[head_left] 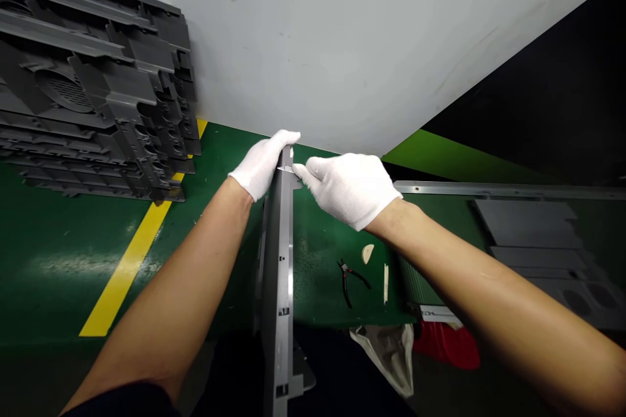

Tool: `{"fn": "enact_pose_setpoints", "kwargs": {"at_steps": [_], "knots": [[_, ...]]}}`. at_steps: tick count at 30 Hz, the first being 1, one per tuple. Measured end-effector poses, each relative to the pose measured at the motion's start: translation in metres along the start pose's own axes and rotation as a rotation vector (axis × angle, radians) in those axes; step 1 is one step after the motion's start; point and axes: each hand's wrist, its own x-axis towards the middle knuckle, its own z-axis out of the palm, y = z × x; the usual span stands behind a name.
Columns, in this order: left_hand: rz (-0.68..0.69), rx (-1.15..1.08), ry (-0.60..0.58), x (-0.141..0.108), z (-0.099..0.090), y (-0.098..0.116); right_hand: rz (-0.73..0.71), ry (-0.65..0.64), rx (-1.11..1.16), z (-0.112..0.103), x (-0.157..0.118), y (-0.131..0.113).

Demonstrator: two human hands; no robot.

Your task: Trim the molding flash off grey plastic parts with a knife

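A long grey plastic panel [285,287] stands on edge in front of me, its narrow side facing up. My left hand [267,163], in a white glove, grips the panel's far end, with the thumb and fingers around it. My right hand [349,187], also gloved in white, is closed in a pinch on a thin blade [285,170] that lies across the panel's edge near the far end. Most of the blade's handle is hidden by the fingers.
Grey moulded panels [68,91] are stacked at the left beside a yellow floor-style stripe [127,273]. On the green surface [317,241] lie black pliers [346,267], a cream half-round piece [367,253] and a pale strip [386,283]. A metal rail [489,189] and more panels [533,225] are at right.
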Motion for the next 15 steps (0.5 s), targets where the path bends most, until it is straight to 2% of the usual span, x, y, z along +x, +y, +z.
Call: {"fn": "enact_pose_setpoints", "kwargs": {"at_steps": [6,9,12,15], "knots": [[0.036,0.026,0.015,0.002,-0.006,-0.001,-0.047,-0.006,0.144,0.002,-0.012,-0.003],[0.021,0.021,-0.014,0.000,-0.007,-0.002,0.039,0.062,0.444,0.005,-0.023,0.002],[0.055,0.073,-0.097,-0.006,-0.010,-0.002,0.187,0.122,0.829,0.012,-0.044,0.010],[0.125,0.224,-0.181,-0.023,-0.013,0.002,0.326,0.045,1.091,0.029,-0.078,0.019]]}}
